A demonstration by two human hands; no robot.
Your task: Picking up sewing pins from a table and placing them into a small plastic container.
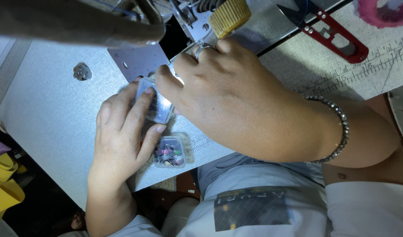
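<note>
While both hands work at the middle of the grey counter [47,109], the scene reads from the body outward as follows.

Nearest: a white shirt [254,202] with a dark patch fills six o'clock, at the counter's near edge.

Open box: a small clear plastic box [169,152] of mixed coloured bits lies at about seven o'clock from centre, just beside the left fingertips and not held.

Left hand: the left hand [122,136] comes in from seven o'clock, fingers curled over a second small clear case [159,107], grasping it against the counter.

Right hand: the right hand [227,96], with a ring and a beaded bracelet [337,131], reaches in from four o'clock; its thumb and forefinger pinch at the case's upper edge. Whether they grip something inside I cannot tell.

Handling: the case looks light, stiff and smooth, probably slippery and easy to pop open. It seems best taken by its short edges, kept level so that whatever it holds stays put.

Farther: a metal plate [137,61] lies at twelve o'clock, a round metal fitting [82,71] at ten o'clock.

Farthest: a yellow ribbed knob [230,15] on the sewing machine [78,22] sits at twelve o'clock, red-handled thread snips [337,37] lie on a ruled mat [377,66] at two o'clock.
</note>
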